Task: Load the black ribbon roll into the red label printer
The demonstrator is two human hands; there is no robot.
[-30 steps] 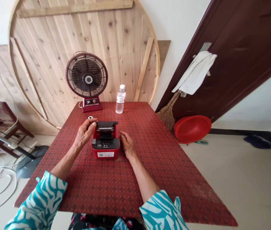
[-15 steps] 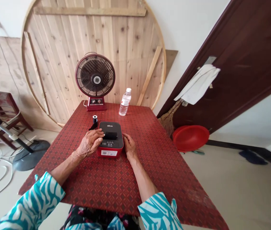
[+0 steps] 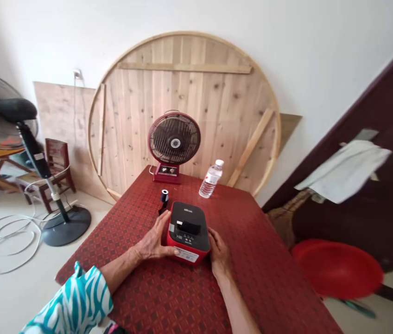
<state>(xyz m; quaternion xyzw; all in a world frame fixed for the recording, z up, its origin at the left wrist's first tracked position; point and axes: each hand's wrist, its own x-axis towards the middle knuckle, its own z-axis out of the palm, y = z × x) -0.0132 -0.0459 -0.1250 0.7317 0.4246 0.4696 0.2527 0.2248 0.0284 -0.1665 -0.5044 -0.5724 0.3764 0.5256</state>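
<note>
A red box-shaped machine with a black top, which looks like a small label printer (image 3: 191, 220), sits near the middle of the table. A black piece lies across the slot in its top. My left hand (image 3: 154, 239) grips its left side, the thumb on the front label and the fingers along the edge. Against the right side presses my right hand (image 3: 219, 250), its fingertips partly hidden behind the body. Just behind the machine, to the left, stands a small roll (image 3: 164, 195) with black ribbon trailing from it.
On the patterned red table (image 3: 168, 297) are a water bottle (image 3: 211, 179) and a red desk fan (image 3: 174, 144). A standing fan (image 3: 65, 225) and loose cable are on the floor at left. A red basin (image 3: 337, 269) lies at right, by the door.
My left hand has gone from the printer's top to its left side and front. The printer now sits turned at an angle. The view has shifted, showing more on the left.
</note>
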